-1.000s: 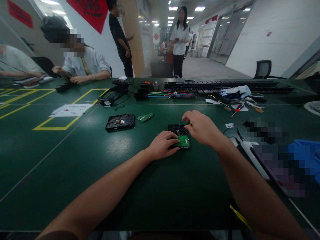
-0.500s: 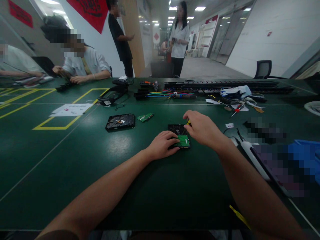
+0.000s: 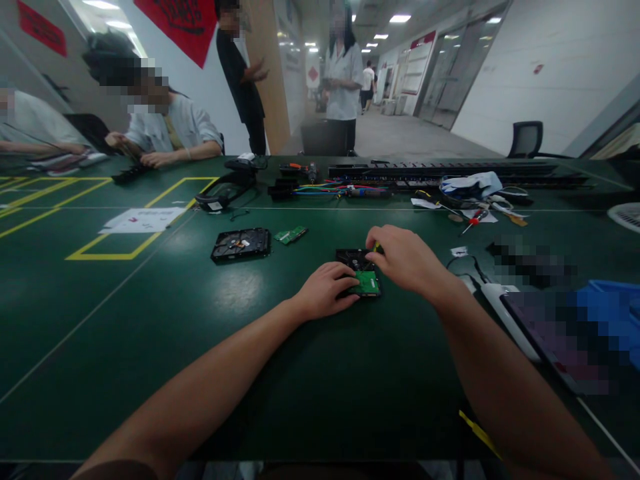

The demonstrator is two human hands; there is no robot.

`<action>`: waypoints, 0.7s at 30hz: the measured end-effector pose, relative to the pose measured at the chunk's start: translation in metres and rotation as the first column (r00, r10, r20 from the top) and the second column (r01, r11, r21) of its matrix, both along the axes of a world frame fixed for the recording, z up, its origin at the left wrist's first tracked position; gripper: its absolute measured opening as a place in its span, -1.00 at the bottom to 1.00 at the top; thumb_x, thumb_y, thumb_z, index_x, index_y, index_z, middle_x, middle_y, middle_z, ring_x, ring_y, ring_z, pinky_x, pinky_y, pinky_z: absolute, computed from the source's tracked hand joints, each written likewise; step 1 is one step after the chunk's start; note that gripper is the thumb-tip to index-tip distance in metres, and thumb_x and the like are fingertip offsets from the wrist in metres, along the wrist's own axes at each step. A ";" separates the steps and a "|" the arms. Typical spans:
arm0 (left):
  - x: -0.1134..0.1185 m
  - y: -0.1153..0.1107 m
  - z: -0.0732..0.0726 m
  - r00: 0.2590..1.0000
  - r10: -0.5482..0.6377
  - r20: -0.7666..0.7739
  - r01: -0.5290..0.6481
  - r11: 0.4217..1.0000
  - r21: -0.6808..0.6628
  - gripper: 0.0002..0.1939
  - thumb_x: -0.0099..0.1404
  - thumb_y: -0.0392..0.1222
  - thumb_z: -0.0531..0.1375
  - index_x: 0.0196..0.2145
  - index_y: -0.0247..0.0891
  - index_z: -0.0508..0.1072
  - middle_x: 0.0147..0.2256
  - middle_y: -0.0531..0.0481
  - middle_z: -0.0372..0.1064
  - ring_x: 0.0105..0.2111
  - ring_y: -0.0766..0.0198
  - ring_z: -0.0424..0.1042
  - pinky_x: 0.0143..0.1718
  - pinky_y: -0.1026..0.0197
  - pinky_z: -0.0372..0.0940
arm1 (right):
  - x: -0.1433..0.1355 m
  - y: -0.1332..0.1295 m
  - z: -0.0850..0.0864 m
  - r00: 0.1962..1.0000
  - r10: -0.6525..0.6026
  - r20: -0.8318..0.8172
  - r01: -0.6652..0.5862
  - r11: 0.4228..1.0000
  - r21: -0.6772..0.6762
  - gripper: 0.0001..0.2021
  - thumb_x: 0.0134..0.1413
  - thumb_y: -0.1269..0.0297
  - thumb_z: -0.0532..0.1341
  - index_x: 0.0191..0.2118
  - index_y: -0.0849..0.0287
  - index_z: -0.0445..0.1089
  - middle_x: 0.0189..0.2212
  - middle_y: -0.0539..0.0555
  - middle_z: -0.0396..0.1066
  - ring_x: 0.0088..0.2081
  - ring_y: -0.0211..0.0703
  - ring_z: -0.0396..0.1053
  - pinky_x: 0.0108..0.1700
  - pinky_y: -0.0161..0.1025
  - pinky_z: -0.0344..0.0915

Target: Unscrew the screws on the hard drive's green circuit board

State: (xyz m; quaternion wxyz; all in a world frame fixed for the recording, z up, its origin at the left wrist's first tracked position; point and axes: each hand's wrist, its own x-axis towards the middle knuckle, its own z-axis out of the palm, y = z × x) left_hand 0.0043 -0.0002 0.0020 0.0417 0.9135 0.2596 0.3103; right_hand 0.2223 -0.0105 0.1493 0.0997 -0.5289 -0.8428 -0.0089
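Note:
A hard drive [image 3: 350, 256] lies flat on the green table, with a green circuit board [image 3: 369, 285] on its near half. My left hand [image 3: 326, 291] grips the drive's left side, its fingertips reaching over the board. Above the drive's far right part, my right hand [image 3: 406, 261] is closed around a small yellow-handled screwdriver [image 3: 378, 247]. Most of the handle is covered by my fingers, and whether the tip touches a screw I cannot tell. To the left lie a second hard drive [image 3: 241, 245] and a loose green circuit board [image 3: 291, 235].
Across the back of the table [image 3: 150, 320] run long black rails [image 3: 440, 171] and coloured wires [image 3: 320, 190]. A red screwdriver [image 3: 477, 217] and a white-blue cloth [image 3: 473, 185] lie right of them. A blue bin [image 3: 613, 313] stands at the right. A seated co-worker [image 3: 175, 123] handles something at far left.
My right hand has dipped slightly at the screwdriver, its fingers shifted a little. My left hand and the hard drive stay put. In the background a standing person has moved left.

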 end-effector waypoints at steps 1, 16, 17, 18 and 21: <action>0.000 0.000 0.000 1.000 0.000 0.002 0.000 1.000 0.003 -0.68 0.46 0.00 0.28 0.04 -0.21 0.58 0.08 -0.19 0.49 0.12 -0.01 0.48 0.20 -0.13 0.38 | 0.000 0.000 0.000 1.000 0.024 -0.019 -0.024 1.000 -0.008 -0.87 0.28 0.35 0.28 -0.08 0.14 0.45 -0.10 0.15 0.54 -0.12 0.01 0.49 -0.10 -0.14 0.28; 0.000 -0.001 0.002 1.000 0.012 -0.010 -0.013 1.000 -0.014 -0.70 0.46 0.01 0.27 0.04 -0.18 0.59 0.09 -0.18 0.49 0.12 -0.01 0.48 0.20 -0.13 0.37 | -0.001 -0.006 0.007 0.994 -0.061 0.087 0.063 0.998 -0.027 -0.86 0.31 0.27 0.28 -0.07 0.14 0.42 -0.07 0.19 0.57 -0.13 0.08 0.53 -0.19 -0.12 0.29; 0.000 -0.001 0.001 1.000 0.012 -0.010 -0.012 1.000 -0.014 -0.70 0.46 0.01 0.27 0.04 -0.17 0.59 0.08 -0.17 0.49 0.12 -0.01 0.48 0.20 -0.13 0.37 | -0.001 -0.005 0.007 0.998 -0.028 0.055 0.030 0.999 -0.040 -0.87 0.27 0.33 0.29 -0.08 0.13 0.42 -0.05 0.17 0.56 -0.10 0.05 0.52 -0.15 -0.13 0.30; 0.000 -0.001 0.001 1.000 0.010 -0.011 -0.010 1.000 -0.013 -0.70 0.46 0.01 0.27 0.04 -0.17 0.59 0.09 -0.17 0.49 0.12 -0.01 0.48 0.20 -0.13 0.37 | -0.001 -0.005 0.007 1.000 0.000 0.029 0.002 0.999 -0.053 -0.85 0.24 0.38 0.29 -0.08 0.13 0.43 -0.04 0.15 0.56 -0.08 0.03 0.52 -0.11 -0.14 0.30; 0.000 -0.001 0.001 1.000 0.003 -0.018 -0.004 1.000 -0.009 -0.68 0.47 0.01 0.26 0.06 -0.18 0.58 0.09 -0.17 0.49 0.12 -0.01 0.47 0.20 -0.12 0.37 | -0.002 -0.007 0.008 1.000 0.011 0.010 -0.011 0.998 -0.066 -0.79 0.23 0.39 0.28 -0.03 0.14 0.41 -0.03 0.16 0.56 -0.06 0.03 0.52 -0.08 -0.14 0.32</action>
